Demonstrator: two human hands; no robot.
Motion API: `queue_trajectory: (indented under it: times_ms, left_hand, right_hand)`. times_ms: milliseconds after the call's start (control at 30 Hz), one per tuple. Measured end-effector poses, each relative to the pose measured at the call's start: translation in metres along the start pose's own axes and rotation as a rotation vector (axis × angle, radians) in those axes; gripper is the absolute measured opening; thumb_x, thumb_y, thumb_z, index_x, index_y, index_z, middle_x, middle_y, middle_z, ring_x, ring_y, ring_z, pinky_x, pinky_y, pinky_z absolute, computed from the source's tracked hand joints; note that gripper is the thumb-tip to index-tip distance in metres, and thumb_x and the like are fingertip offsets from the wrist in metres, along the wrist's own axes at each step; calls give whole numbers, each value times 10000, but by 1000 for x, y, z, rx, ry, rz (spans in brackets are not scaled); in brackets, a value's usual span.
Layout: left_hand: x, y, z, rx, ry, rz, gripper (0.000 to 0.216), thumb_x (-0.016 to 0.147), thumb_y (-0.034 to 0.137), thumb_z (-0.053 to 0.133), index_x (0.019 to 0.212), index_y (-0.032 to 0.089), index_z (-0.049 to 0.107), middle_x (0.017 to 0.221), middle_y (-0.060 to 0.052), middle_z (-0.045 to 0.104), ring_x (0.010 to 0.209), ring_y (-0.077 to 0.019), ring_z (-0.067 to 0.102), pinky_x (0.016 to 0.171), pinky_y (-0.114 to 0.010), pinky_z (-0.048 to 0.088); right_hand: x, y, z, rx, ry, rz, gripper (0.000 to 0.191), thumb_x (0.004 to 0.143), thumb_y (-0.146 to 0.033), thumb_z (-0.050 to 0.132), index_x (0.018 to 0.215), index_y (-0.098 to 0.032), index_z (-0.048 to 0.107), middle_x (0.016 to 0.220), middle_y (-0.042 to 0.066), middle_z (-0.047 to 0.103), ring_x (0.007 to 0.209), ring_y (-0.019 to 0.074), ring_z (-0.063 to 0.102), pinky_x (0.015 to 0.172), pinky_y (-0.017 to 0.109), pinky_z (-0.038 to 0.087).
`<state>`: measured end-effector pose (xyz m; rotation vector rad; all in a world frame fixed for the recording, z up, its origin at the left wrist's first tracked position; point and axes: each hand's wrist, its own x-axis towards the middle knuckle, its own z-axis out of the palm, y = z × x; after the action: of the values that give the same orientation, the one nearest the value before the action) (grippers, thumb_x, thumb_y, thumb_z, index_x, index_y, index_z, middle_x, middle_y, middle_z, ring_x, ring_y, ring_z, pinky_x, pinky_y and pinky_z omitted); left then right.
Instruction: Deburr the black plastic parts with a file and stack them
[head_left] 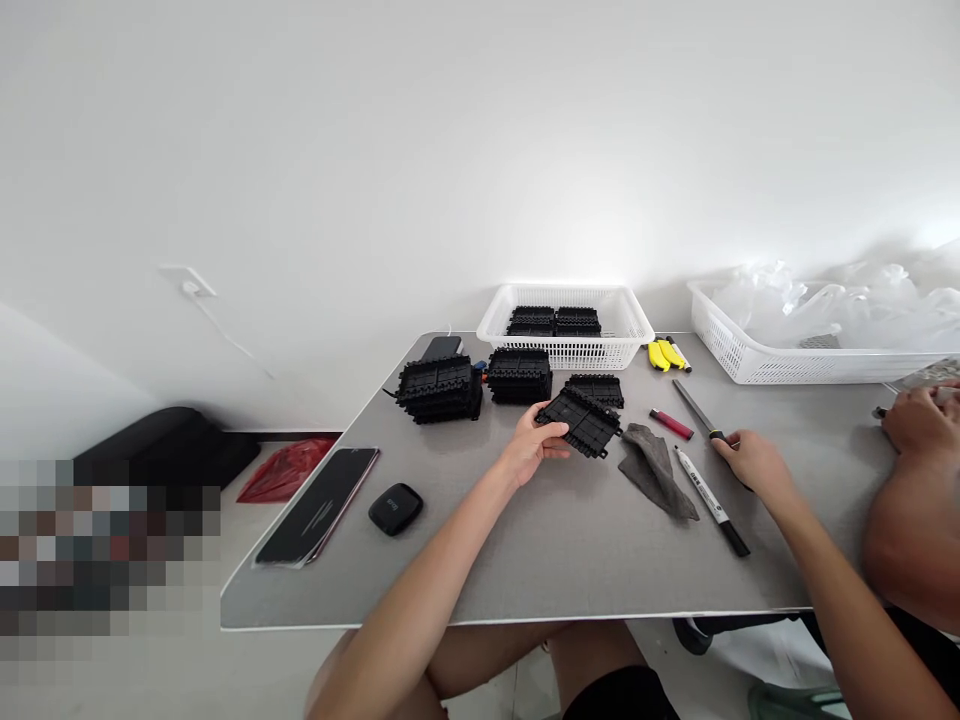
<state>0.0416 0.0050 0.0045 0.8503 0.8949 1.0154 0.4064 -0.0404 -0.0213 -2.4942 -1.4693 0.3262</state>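
Currently, a toothed black plastic panel [579, 420] sits in the left hand [534, 445], a metal file [691, 405] in the right hand [742, 460]

The left hand pinches the panel by its left end, thumb on top and fingers beneath, just beyond and left of the grey cloth [654, 472]; I cannot tell whether the panel's corner touches it; the right hand, to the right of the cloth, curls round the file's black-and-yellow handle, the blade pointing away; between that hand and the cloth lies a white marker pen [709, 500]; a slim red stick [671, 424] lies just beyond the cloth.

Farther beyond it, a single black panel [606, 386] lies on the grey table [540, 565]; two panel stacks [441, 390] stand beyond and left of the cloth; well beyond it, a white perforated basket [600, 354] holds more panels; well left of the cloth lie a squarish black case [396, 508] and a smartphone [319, 505]; far right rests another person's hand [922, 415].
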Motion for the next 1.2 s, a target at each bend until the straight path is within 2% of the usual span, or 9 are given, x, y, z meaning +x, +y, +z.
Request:
queue_trajectory:
  times_ms: [67,167,300,433,567,667,900,1100,1200]
  left_hand:
    - [1,1,0,-49,56,19,618,628,173,821,1129,194,460,871,-49,692,629,-176,694,568,-294,590]
    - [1,3,-1,-107,56,21,574,616,142,830,1072,185,484,922,-63,699,713,-183,710,698,-327,604]
    - [1,2,-1,-131,11,-11,522,610,104,834,1035,168,537,982,-86,702,816,-197,710,849,-379,582]
    - [2,-3,0,-127,-15,26,489,607,83,832,1021,170,587,1025,-75,695,870,-195,697,906,-401,564]
    - [3,-5,-1,-139,-40,57,480,610,90,831,1027,173,609,1040,-66,690,911,-192,683,940,-400,548]
    - [3,-6,-3,-143,-45,73,524,595,98,842,1051,185,600,1031,-51,690,899,-185,682,935,-402,547]
    - [-1,-8,2,-146,-67,68,517,557,110,863,1003,180,612,1018,-39,694,909,-177,673,911,-369,547]
    - [-6,-4,6,-60,-102,43,532,552,152,876,1005,180,598,1019,-43,664,884,-181,654,845,-385,561]
    - [-8,1,5,16,-129,47,531,567,185,875,1022,177,604,1028,-56,642,871,-174,630,781,-353,570]
  right_hand:
    - [-5,3,1,133,36,15,333,853,-471,485,857,-170,628,813,140,697,810,291,672,618,346,465]
    - [-22,2,-4,550,75,28,319,845,-476,507,952,-178,540,781,98,681,740,241,667,547,305,482]
    - [-53,-25,-18,1004,98,-167,441,795,-540,621,1034,-211,450,696,-2,623,582,158,583,476,253,465]
    - [-69,-81,-24,1135,121,-312,452,784,-540,649,1054,-214,491,632,-49,559,509,110,500,472,226,435]
    - [-64,-139,-7,1212,-48,-381,416,802,-573,599,980,-196,584,621,-45,506,485,94,456,429,216,391]
    - [-61,-163,14,1268,-138,-407,428,821,-606,554,922,-192,576,610,-38,499,471,96,448,406,217,376]
    - [-69,-160,37,1255,-19,-351,441,768,-565,652,988,-196,553,636,-42,543,453,88,432,397,212,372]
    - [-67,-154,38,1405,-113,-288,463,731,-535,704,1018,-210,542,555,-81,488,406,77,404,370,199,358]
    - [-66,-152,38,1406,-60,-299,458,719,-500,729,1025,-208,556,545,-90,464,398,70,404,371,194,363]
